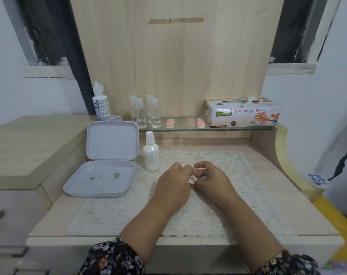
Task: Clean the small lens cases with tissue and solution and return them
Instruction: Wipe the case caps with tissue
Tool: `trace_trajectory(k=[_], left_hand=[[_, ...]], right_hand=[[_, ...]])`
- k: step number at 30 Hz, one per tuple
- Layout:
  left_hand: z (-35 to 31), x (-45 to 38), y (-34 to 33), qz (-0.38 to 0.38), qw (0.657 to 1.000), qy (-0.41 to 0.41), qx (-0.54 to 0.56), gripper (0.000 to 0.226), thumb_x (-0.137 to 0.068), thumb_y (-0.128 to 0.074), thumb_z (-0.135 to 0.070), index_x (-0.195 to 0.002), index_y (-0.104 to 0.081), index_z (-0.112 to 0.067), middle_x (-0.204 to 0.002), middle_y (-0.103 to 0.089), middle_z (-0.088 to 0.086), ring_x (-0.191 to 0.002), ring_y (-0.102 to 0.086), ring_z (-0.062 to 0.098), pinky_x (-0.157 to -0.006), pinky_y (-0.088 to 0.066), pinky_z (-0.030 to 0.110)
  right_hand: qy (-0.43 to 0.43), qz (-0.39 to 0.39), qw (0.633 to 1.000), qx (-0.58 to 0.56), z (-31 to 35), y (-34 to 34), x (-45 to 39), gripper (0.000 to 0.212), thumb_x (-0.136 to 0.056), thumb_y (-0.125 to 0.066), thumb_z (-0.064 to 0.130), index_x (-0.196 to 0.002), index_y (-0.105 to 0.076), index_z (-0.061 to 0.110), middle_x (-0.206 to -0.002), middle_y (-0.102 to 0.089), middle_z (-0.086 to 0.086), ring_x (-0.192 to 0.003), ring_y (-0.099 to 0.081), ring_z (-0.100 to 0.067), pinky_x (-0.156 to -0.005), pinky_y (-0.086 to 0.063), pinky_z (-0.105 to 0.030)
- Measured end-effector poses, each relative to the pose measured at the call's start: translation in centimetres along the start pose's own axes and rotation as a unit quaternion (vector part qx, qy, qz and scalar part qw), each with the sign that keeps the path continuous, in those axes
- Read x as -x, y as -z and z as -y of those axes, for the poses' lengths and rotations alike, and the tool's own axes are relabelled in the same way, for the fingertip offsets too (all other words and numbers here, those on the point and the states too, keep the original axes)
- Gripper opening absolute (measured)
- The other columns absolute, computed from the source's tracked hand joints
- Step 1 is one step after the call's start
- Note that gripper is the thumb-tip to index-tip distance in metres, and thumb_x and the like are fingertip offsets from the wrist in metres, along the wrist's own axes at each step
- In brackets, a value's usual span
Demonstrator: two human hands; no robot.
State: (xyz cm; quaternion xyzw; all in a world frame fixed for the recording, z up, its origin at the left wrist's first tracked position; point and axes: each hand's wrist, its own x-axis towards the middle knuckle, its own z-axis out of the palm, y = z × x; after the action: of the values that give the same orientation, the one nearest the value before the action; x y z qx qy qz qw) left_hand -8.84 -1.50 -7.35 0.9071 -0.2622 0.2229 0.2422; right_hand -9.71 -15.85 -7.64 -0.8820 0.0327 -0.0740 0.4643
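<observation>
While left hand (173, 180) grips tissue (192, 179), mat-centred, edges distant

Four clear vials (144, 112), two white bottles (151, 154), four pink lens cases (170, 123) on shelf, one tissue box (242, 113).

Left hand (173, 180) and right hand (210, 178) met over a lace mat (238, 175), fingers curled around a wad of tissue (192, 179) and a small pink lens case (197, 170). White bottle (151, 155) stood just beyond the left hand; open grey box (101, 178) further left; tissue box (242, 113) and pink cases (200, 123) on the glass shelf (180, 129) beyond both hands.
</observation>
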Motion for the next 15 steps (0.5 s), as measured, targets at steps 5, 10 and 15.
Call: trace_trajectory(k=[5, 10, 15], left_hand=[[0.1, -0.7, 0.1, 0.046, 0.997, 0.059, 0.037, 0.020, -0.091, -0.055, -0.019, -0.110, -0.057, -0.025, -0.101, -0.052, -0.001, -0.086, -0.054, 0.016, -0.072, -0.043, 0.028], [0.7, -1.2, 0.1, 0.025, 0.944, 0.141, 0.297, 0.017, -0.089, -0.054, -0.012, -0.087, -0.054, -0.029, -0.096, -0.059, -0.003, -0.090, -0.057, 0.013, -0.076, -0.048, 0.023], [2.3, -0.8, 1.2, -0.159, 0.935, 0.168, 0.269, 0.020, -0.088, -0.062, -0.010, -0.083, -0.058, -0.029, -0.091, -0.063, -0.007, -0.087, -0.058, 0.007, -0.070, -0.044, 0.019]], right_hand=[[0.003, -0.001, 1.000, -0.005, 0.1, 0.0, 0.1, 0.045, -0.071, -0.076, 0.030, -0.111, -0.057, 0.038, -0.093, -0.069, 0.018, -0.091, -0.064, -0.004, -0.088, -0.052, -0.037], [0.001, -0.005, 1.000, -0.004, 0.1, 0.0, 0.0, 0.048, -0.069, -0.081, 0.029, -0.109, -0.058, 0.039, -0.091, -0.068, 0.018, -0.089, -0.062, 0.000, -0.083, -0.050, -0.029], [0.013, 0.004, 1.000, 0.014, 0.0, 0.1, -0.1, 0.044, -0.072, -0.081, 0.028, -0.108, -0.059, 0.042, -0.092, -0.068, 0.019, -0.091, -0.060, 0.001, -0.077, -0.046, -0.022]])
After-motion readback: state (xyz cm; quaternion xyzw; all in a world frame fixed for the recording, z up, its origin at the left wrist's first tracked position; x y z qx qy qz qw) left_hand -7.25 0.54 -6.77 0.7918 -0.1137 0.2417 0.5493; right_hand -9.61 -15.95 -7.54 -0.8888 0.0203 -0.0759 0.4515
